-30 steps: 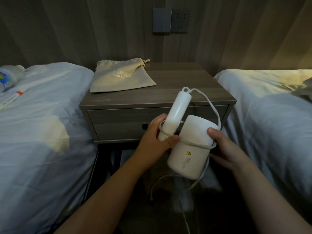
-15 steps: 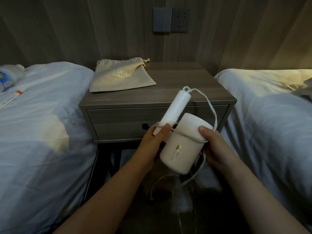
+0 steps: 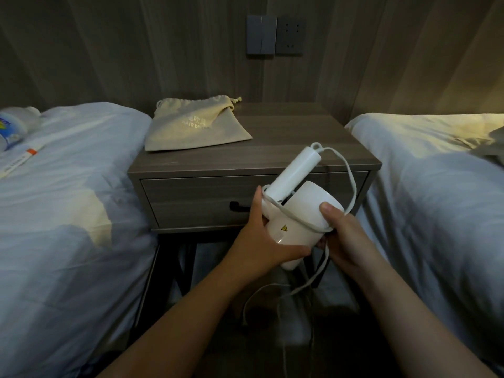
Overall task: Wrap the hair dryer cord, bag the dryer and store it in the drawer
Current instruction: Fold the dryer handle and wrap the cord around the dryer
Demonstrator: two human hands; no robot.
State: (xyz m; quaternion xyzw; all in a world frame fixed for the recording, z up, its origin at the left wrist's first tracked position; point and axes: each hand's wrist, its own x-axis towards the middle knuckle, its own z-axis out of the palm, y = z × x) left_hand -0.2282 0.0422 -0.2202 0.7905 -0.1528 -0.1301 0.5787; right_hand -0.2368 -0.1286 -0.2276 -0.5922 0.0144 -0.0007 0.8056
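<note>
I hold a white hair dryer (image 3: 302,214) in front of the nightstand, its folded handle pointing up and back. My left hand (image 3: 261,241) grips the barrel from the left and below. My right hand (image 3: 343,233) presses the white cord (image 3: 351,184) against the barrel's right side with the thumb on top. One turn of cord runs around the barrel; the rest hangs to the floor. A beige drawstring bag (image 3: 196,124) lies flat on the nightstand top, back left. The drawer (image 3: 191,203) is closed, with a dark handle.
The grey wooden nightstand (image 3: 313,126) stands between two beds with white covers, left bed (image 3: 62,203) and right bed (image 3: 436,192). A bottle (image 3: 12,126) and a thin tube (image 3: 21,159) lie on the left bed. A switch and socket (image 3: 275,35) sit on the wall.
The dryer has risen slightly and turned; my left hand slid from the handle base down under the barrel. My right hand keeps the cord pinned at the barrel's side.
</note>
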